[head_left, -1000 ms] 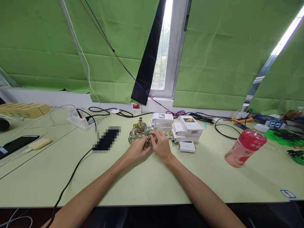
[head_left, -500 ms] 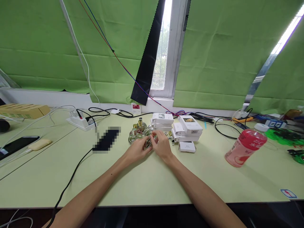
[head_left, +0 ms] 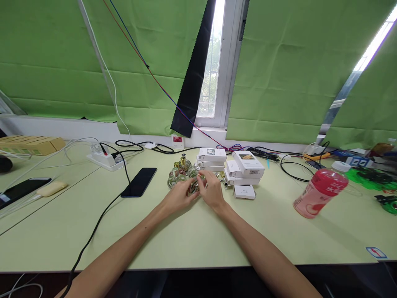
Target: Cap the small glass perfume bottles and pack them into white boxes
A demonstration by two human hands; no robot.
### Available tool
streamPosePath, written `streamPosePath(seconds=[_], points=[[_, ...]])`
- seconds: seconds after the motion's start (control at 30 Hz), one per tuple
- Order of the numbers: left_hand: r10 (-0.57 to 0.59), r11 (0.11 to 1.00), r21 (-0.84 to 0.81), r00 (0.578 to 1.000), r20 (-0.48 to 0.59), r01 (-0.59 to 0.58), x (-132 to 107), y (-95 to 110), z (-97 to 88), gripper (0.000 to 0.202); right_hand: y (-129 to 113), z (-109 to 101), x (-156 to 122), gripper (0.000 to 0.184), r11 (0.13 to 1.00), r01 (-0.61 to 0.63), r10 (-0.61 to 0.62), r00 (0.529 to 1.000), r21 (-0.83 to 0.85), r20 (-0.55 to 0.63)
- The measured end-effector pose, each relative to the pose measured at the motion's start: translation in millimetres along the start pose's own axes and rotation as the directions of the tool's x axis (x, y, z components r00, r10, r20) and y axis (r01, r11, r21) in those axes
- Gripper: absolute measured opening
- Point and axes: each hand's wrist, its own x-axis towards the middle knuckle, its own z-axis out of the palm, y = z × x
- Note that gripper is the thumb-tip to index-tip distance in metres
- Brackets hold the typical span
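My left hand (head_left: 181, 195) is closed around a small clear glass bottle (head_left: 194, 187) at the middle of the table. My right hand (head_left: 213, 190) meets it from the other side, thumb and fingertips pinched at a small coppery top on the bottle. The fingers hide much of this bottle. Just behind and to the left, several similar glass bottles (head_left: 176, 179) with gold and silver tops stand close together. A few gold and silver small parts (head_left: 223, 179) lie right of my right hand, beside stacked white boxes (head_left: 243, 176).
A black phone (head_left: 139, 182) with a cable lies left of my hands. A pink drink bottle (head_left: 321, 192) stands at the right. Behind are a power strip (head_left: 107, 159), another stack of white boxes (head_left: 212, 155) and loose black cables (head_left: 263, 153).
The fingertips of my right hand have shifted slightly at the bottle's top. My left hand and the surrounding things keep their places.
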Motion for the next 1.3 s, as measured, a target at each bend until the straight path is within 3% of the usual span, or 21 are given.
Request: streamPosePath(seconds=[0.67, 1.3], points=[[-0.021, 1.000, 0.016, 1.000, 0.021, 0.021, 1.5, -0.4, 1.1, 0.025, 2.3, 5.9, 7.8, 0.018, 0.999, -0.027, 0.028, 0.999, -0.027, 0.033], [-0.004, 1.000, 0.013, 1.000, 0.023, 0.003, 0.8, 2.8, 0.2, 0.027, -2.9, 4.6, 6.7, 0.015, 0.998, -0.046, 0.045, 0.999, -0.042, -0.025]])
